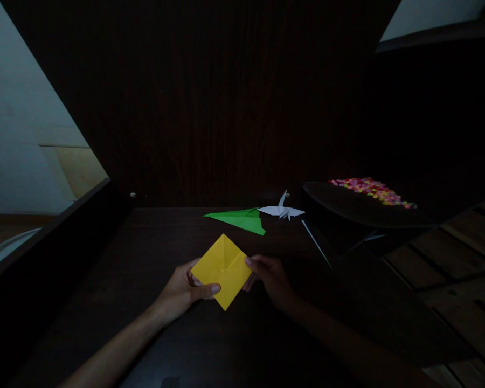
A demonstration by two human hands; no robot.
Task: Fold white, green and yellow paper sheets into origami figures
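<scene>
A folded yellow origami paper (225,264), diamond-shaped with crease lines running from its centre, is held up above the dark wooden surface. My left hand (188,285) grips its lower left side, thumb flat on the front and fingers behind. At the right corner my right hand (269,275) pinches the paper between thumb and fingers. Just beyond lies a green folded paper plane (240,220). Touching or nearly touching its far end, a white paper crane (282,210) rests with wings spread.
A thin pale strip (316,243) lies to the right on the dark surface (117,302). Further right is a dark curved object bearing many small pink and yellow pieces (372,191). A tall dark panel (226,108) rises behind, and a raised side board (64,223) borders the left.
</scene>
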